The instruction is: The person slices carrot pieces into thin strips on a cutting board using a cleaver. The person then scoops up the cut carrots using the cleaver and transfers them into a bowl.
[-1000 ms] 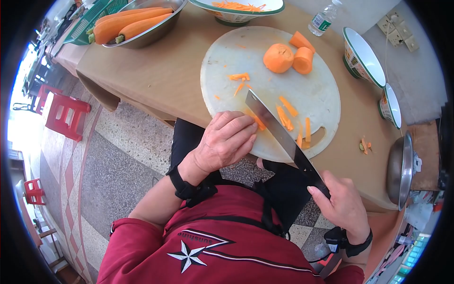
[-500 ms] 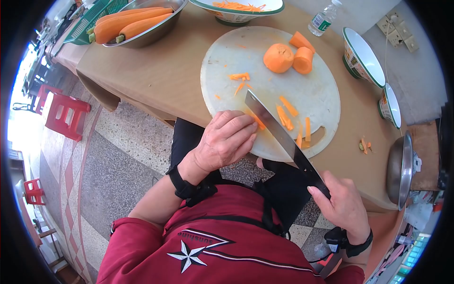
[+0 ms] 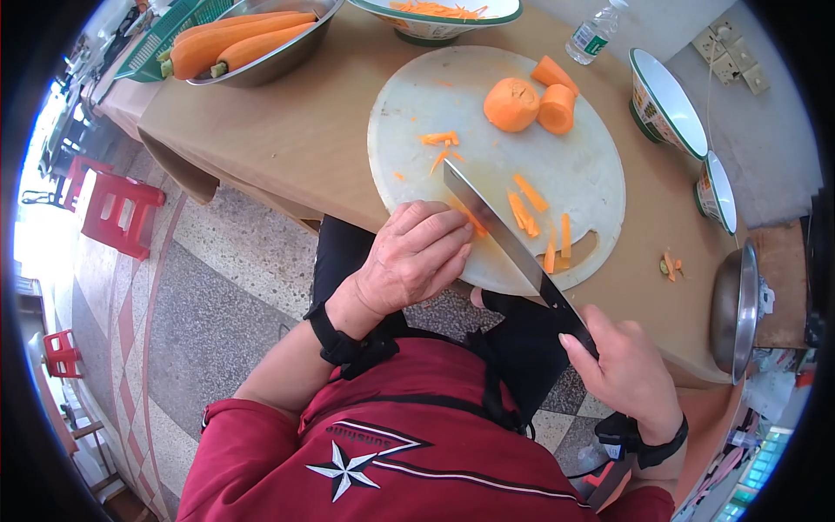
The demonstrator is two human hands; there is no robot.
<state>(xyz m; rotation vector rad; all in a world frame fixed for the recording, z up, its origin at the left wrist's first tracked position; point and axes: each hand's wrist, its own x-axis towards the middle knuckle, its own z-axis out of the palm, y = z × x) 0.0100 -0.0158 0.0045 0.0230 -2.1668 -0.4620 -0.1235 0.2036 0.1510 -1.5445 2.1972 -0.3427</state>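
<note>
My left hand (image 3: 419, 254) presses carrot pieces (image 3: 470, 217) against the near left part of the round white cutting board (image 3: 435, 87); the fingers hide most of them. In my right hand (image 3: 624, 365) is the handle of a kitchen knife (image 3: 513, 242). Its long blade slants across the board, with the edge close beside the left fingertips. Carrot sticks (image 3: 524, 214) lie on the blade's right side, and small scraps (image 3: 439, 139) sit beyond the tip. At the board's far side rest a large round carrot chunk (image 3: 511, 105) and two smaller chunks (image 3: 557, 110).
Whole carrots (image 3: 235, 48) fill a metal bowl (image 3: 287, 63) at the far left, near a green basket (image 3: 143, 54). Shredded carrot stands in a patterned bowl (image 3: 435, 30). A water bottle (image 3: 594, 35), two bowls (image 3: 665, 104), a steel basin (image 3: 735, 313) and carrot trimmings (image 3: 670, 266) line the right.
The knife and my right hand have shifted slightly left and toward the far side. My left hand stays almost in place on the carrot pieces.
</note>
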